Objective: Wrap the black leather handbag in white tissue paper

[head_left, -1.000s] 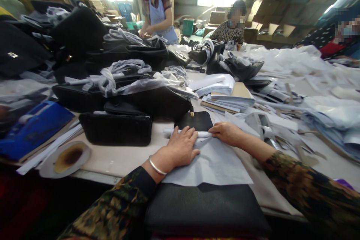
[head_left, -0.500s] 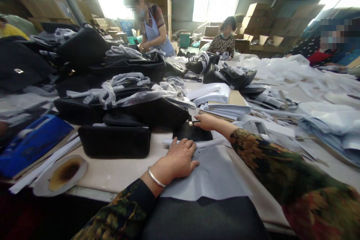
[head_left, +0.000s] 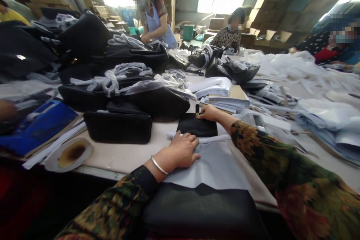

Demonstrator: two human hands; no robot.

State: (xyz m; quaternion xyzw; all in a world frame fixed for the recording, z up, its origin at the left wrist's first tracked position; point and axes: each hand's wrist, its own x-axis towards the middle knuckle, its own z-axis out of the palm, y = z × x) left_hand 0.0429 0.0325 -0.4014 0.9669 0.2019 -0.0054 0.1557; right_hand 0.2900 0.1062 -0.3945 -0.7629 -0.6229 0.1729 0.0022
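Note:
My left hand (head_left: 182, 151) lies flat, fingers stretched, on a pale grey-white sheet (head_left: 219, 165) spread over a black leather-like bag (head_left: 202, 210) at the table's front edge. Past the far edge of the sheet runs a white roll (head_left: 215, 138). Beyond that a black flap (head_left: 194, 125) lies on the table. My right hand (head_left: 209, 113) pinches a small black tab (head_left: 197, 108) with gold-coloured hardware at the flap's far side. Whether the flap joins the bag under the sheet is hidden.
Black bags (head_left: 118, 126) with wrapped handles pile up on the left. Near them are a blue tape dispenser (head_left: 42, 127) and a stained dish (head_left: 69, 155). White sheets (head_left: 212, 87) are stacked ahead; wrapping (head_left: 332, 120) lies right. Several people work across the table.
My right hand has shifted at the tab, which pointed sideways and now points away from me. My left hand stays flat on the sheet. The view has tilted slightly down.

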